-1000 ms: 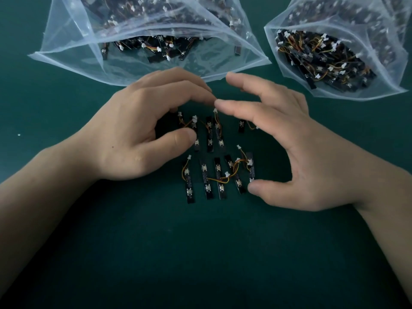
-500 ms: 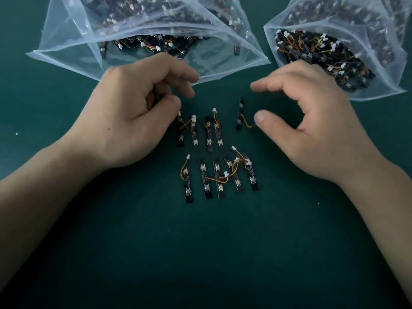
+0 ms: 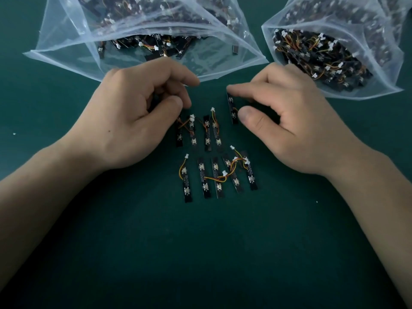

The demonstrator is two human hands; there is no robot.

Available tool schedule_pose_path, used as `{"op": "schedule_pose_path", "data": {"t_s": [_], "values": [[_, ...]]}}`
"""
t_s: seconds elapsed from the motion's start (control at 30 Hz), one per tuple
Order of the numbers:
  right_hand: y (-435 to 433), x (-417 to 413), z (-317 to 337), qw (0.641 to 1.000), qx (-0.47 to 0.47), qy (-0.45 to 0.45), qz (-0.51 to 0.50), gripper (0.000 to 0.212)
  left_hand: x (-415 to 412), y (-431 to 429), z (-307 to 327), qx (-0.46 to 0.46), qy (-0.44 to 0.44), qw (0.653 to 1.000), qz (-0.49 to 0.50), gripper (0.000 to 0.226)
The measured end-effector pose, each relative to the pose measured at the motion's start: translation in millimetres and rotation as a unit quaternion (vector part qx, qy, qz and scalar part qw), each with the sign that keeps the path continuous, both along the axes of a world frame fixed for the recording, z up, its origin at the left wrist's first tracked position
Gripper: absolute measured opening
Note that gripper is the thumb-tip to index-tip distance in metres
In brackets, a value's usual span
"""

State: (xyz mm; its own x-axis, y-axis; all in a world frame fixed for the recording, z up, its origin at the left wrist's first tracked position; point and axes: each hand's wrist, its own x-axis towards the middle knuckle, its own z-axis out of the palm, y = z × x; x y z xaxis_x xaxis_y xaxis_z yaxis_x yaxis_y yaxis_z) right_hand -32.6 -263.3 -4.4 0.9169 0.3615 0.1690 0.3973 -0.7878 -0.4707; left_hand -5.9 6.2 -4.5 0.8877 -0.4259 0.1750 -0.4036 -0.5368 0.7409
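Observation:
Small black circuit boards with white buttons and orange-yellow wires lie on a green mat. An upper row of boards (image 3: 206, 134) sits between my hands, with a lower row (image 3: 217, 177) nearer me. One separate board (image 3: 231, 108) stands to the right of the upper row. My right hand (image 3: 289, 121) pinches it, forefinger on its far end and thumb at its right side. My left hand (image 3: 124, 121) is curled, and its thumb and fingertips cover the top of the leftmost upper board (image 3: 178, 137). Whether it grips that board is hidden.
Two open clear plastic bags full of the same boards lie at the back: the left bag (image 3: 66, 52) just beyond my left hand, the right bag (image 3: 379, 85) beside my right hand. The green mat (image 3: 200, 253) stretches toward me below the rows.
Both hands lifted off the rows and curled. My right hand closed its forefinger and thumb on the separate board. My left thumb came down onto the leftmost upper board's top.

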Motion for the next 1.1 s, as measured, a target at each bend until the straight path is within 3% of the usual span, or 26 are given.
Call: {"op": "schedule_pose_path", "data": {"t_s": [0.17, 0.47, 0.9, 1.1], "values": [[5.2, -5.1, 5.1, 0.997, 0.000, -0.045, 0.062, 0.028, -2.9, -0.2, 5.2, 0.041, -0.024, 0.998, -0.051, 0.030], [8.6, -9.4, 12.0, 0.992, -0.009, 0.031, 0.123, 0.028, 0.6, 6.0, 8.1, 0.040, -0.024, 0.986, -0.158, 0.033], [7.3, -9.0, 11.4, 0.992, 0.014, 0.026, 0.122, 0.028, -0.6, 5.1, 6.8, 0.058, -0.025, 0.983, -0.170, 0.033], [2.2, -4.9, 4.6, 0.996, 0.082, -0.017, 0.011, 0.026, 1.0, 3.9, 9.6, 0.035, -0.041, 0.991, -0.120, 0.046]]}}
